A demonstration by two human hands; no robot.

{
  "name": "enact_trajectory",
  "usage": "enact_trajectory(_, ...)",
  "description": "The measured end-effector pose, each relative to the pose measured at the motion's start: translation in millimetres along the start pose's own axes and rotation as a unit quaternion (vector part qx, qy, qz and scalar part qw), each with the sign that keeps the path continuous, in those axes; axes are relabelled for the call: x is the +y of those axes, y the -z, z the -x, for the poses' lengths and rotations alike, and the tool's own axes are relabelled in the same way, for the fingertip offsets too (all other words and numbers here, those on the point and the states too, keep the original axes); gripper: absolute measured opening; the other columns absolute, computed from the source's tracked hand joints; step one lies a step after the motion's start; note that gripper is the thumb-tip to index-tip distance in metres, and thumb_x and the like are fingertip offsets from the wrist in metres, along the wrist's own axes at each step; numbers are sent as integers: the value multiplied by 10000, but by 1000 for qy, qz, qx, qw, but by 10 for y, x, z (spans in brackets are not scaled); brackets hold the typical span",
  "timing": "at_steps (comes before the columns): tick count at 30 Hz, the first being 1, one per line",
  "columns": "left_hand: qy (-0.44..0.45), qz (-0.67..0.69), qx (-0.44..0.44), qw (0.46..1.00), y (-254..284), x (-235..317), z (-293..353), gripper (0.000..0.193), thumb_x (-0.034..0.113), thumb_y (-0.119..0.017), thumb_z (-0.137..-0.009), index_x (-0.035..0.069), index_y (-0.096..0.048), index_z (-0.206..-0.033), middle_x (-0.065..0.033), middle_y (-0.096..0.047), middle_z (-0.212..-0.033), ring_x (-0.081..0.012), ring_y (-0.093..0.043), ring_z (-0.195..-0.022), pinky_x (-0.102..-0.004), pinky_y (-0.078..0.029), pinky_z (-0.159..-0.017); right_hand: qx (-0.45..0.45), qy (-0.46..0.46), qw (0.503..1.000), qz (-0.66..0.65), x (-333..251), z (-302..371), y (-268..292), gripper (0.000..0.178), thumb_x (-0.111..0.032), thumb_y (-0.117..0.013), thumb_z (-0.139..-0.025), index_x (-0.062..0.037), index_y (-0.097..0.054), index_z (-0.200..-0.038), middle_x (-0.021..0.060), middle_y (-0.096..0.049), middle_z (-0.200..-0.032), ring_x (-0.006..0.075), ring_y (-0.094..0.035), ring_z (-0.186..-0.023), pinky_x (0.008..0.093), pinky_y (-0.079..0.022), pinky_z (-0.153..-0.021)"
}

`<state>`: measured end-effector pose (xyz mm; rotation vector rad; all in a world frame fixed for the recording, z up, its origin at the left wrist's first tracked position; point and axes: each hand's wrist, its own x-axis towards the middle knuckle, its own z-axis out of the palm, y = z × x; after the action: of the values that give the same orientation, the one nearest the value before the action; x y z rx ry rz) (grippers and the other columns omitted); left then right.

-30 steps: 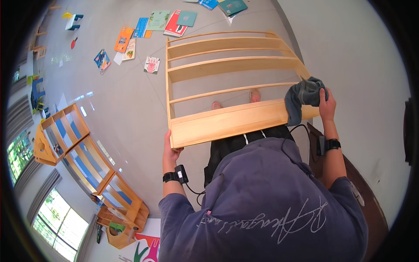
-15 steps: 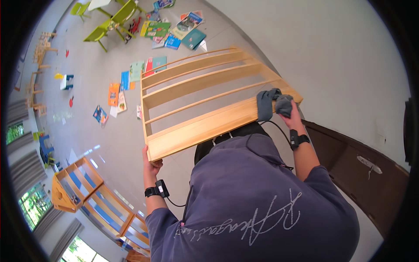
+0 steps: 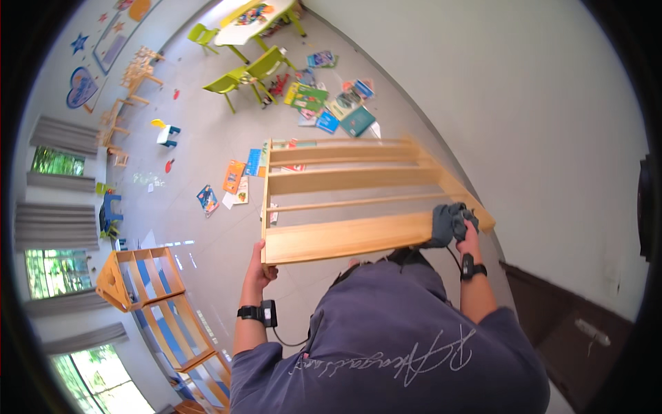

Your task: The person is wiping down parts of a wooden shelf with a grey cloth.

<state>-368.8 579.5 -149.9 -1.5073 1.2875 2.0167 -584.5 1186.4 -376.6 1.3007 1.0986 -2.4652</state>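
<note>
Pale slatted wooden rack [image 3: 345, 239]: spans from hand to hand and stretches ahead of both.
Left hand [image 3: 259, 268]: fingers curled around the rack's near left corner.
Right hand [image 3: 470, 239]: clutching a crumpled dark grey-green cloth [image 3: 445, 224] against the near right end; whether it also grips wood, I cannot tell.
Progress: rack in hand, cloth on the wood; brightly coloured flat paper books [image 3: 305, 98] lie scattered beyond the hands, unshelved; how much remains cannot be judged.
Writing: pale looping script across the purple-grey fabric shirt [image 3: 386, 310]; book-cover print too small to read.
</note>
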Motion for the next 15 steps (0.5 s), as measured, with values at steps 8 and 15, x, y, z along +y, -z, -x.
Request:
enact_trajectory(8, 80, 97, 41, 991, 165, -53, 453, 613, 775, -507, -808, 166, -545, -748, 17, -428, -491, -93, -400, -367, -206, -294, -317, -83, 179, 954, 224, -443, -16, -1161, 403, -71, -790, -760, -10, -643, -1131, 87, -688, -1036, 203, -682, -886, 340, -562, -763)
enact_trajectory(15, 94, 308, -9, 947, 720, -649, 2, 570, 719, -501, -830, 158, -580, -770, 12, -457, -540, -90, -416, -388, -187, -335, -300, -204, 312, 828, 418, -161, -382, -2681, 498, -205, -845, -765, 20, -593, -1130, 124, -660, -1064, 214, -634, -958, 356, -517, -842)
